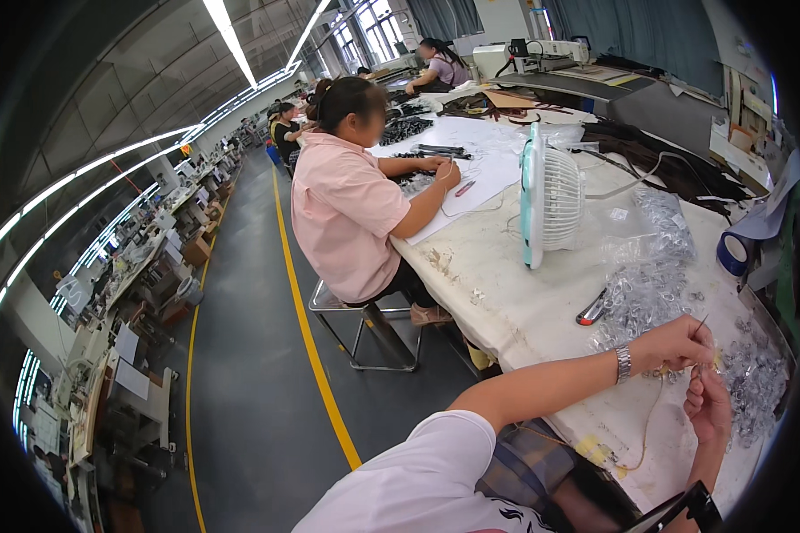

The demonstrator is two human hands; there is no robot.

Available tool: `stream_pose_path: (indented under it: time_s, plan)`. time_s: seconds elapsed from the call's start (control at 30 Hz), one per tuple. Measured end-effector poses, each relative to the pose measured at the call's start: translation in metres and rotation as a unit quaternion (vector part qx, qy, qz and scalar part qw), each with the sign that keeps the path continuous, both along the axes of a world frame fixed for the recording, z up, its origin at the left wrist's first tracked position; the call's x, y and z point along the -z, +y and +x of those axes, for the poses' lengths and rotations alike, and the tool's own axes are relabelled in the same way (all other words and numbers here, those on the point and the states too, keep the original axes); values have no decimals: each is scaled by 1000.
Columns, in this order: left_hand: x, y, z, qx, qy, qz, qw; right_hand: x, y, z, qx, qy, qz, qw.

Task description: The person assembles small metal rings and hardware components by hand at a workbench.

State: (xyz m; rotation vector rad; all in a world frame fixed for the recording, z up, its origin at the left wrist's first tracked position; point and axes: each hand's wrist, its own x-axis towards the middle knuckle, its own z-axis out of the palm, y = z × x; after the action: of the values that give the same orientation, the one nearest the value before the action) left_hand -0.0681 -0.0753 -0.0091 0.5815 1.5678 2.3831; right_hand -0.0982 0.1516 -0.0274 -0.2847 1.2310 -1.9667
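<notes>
My left hand point(676, 343), with a metal watch point(623, 362) on its wrist, is closed in a pinch just above my right hand point(709, 405). A thin dark sliver, perhaps a needle, pokes up past the left fingertips. My right hand is closed too, fingers curled, and what it grips is too small to make out. A thin tan cord point(654, 416) hangs from near the hands and curves down onto the pale tabletop point(498, 284). Heaps of small clear plastic bags point(644, 298) with little metal-looking pieces lie beside and beyond the hands.
A white and teal fan point(547, 195) stands on the table, its cable running right. A red-and-black cutter point(591, 307) lies near the bags; a blue tape roll point(733, 253) is at the right edge. A co-worker in pink point(347, 209) sits along the table, handling cord.
</notes>
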Motion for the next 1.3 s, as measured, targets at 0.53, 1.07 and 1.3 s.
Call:
stream_pose_path:
  time_s: [0.53, 1.07, 1.3]
  plan:
    - [-8, 2, 7, -17, 175, -330, 927, 8, 10, -23, 105, 334, 224, 909]
    - [9, 22, 5, -123, 151, -245, 950, 12, -8, -8, 172, 363, 203, 893]
    - [22, 28, 2, -203, 153, -189, 949, 17, -5, -16, 158, 351, 200, 901]
